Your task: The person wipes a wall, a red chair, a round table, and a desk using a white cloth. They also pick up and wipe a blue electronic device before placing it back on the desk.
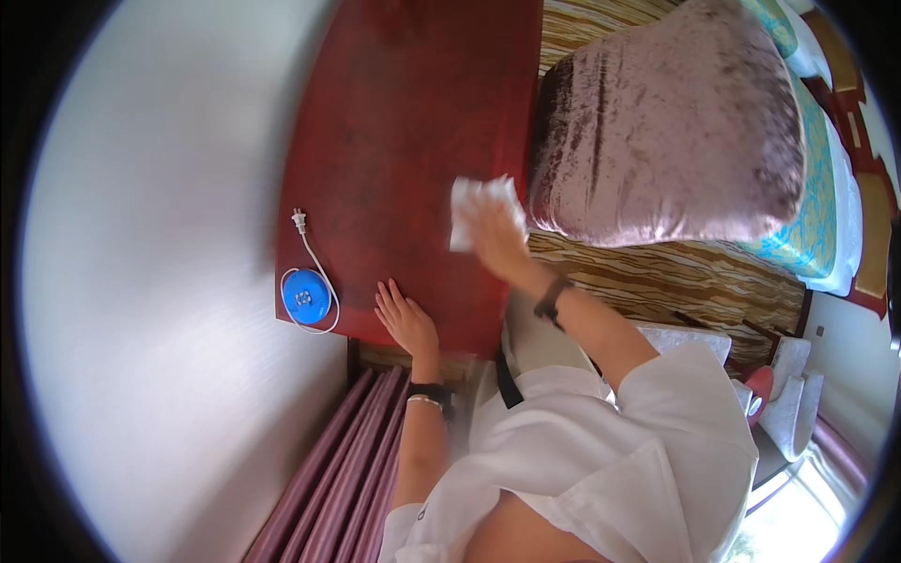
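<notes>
My right hand (496, 236) is pressed over a white cloth or tissue (464, 193) on the red-brown wooden desk (394, 155), close to the edge that faces the chair. Blur hides how its fingers lie on the cloth. My left hand (408, 324) rests palm down on the desk near its front edge, fingers a little apart, holding nothing. To the left of it, at the desk's corner, lies a round blue electrical device (307, 296) with a white cord (318, 264) curled around it. The cord ends in a two-pin plug (299, 220) lying on the desk.
A chair in a mauve velvet cover (676, 134) stands against the desk's right side. The white wall (155, 211) borders the desk on the left. Mauve curtains (345, 471) hang below the front edge. Beds with turquoise covers (809, 225) and grey armchairs (792, 401) are at the right.
</notes>
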Available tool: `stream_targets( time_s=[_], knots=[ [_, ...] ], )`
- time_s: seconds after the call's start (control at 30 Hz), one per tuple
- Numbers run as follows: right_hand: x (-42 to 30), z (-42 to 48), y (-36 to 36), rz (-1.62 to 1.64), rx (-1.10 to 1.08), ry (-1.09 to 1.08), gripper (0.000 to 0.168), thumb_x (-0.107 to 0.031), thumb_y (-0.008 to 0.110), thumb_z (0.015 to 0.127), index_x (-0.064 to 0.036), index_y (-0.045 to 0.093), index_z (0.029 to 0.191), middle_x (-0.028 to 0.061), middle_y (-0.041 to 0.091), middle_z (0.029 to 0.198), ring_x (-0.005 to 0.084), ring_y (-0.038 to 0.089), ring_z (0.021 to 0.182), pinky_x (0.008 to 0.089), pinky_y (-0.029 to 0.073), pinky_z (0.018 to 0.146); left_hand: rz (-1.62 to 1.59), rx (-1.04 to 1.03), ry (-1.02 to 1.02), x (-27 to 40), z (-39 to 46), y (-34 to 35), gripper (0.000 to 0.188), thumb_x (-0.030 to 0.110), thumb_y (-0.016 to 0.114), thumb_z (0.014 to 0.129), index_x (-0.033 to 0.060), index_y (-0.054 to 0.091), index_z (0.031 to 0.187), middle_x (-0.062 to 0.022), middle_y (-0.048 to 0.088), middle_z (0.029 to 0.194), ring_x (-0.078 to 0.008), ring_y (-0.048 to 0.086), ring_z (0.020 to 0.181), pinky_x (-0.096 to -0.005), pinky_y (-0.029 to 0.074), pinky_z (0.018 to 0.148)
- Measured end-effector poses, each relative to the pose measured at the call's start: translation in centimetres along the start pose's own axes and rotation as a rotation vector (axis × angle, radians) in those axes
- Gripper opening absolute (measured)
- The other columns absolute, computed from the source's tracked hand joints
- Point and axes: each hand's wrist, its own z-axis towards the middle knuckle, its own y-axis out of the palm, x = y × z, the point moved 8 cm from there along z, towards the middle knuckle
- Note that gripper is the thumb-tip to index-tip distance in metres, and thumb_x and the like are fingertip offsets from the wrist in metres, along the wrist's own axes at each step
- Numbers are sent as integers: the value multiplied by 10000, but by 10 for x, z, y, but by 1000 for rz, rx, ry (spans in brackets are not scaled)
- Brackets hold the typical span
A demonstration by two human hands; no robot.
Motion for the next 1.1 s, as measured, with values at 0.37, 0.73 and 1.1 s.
stream_targets(
  time_s=[0.37, 0.73, 1.1],
  knots=[
    [-99, -138, 7, 320, -78, -388, 403, -154, 525, 798, -120, 529, 1199, 82, 423, 1338, 255, 348, 1273, 439, 277, 1035, -428, -229, 201, 16, -35, -53, 393, 19, 451, 846, 27, 458, 1238, -195, 405, 1319, -364, 387, 1209, -400, 320, 1006],
    [85, -194, -34, 1735, -1100, 87, 385, -326, 432, 948, -76, 500, 1233, 47, 550, 1188, 119, 508, 1044, 301, 411, 898, -601, -191, 148, 194, -31, -157, 294, 5, 422, 862, -6, 539, 1132, -169, 523, 1206, -320, 489, 1134, -347, 375, 959],
    [514, -198, -207, 2366, 94, 721, 469, -351, 320, 939, -62, 406, 1299, 124, 465, 1291, 302, 431, 1202, 461, 332, 1017, -1020, -269, 73, 487, 36, -161, 361, 152, 341, 953, -26, 469, 1239, -167, 497, 1246, -237, 443, 1193, -315, 294, 1020]
  ],
)
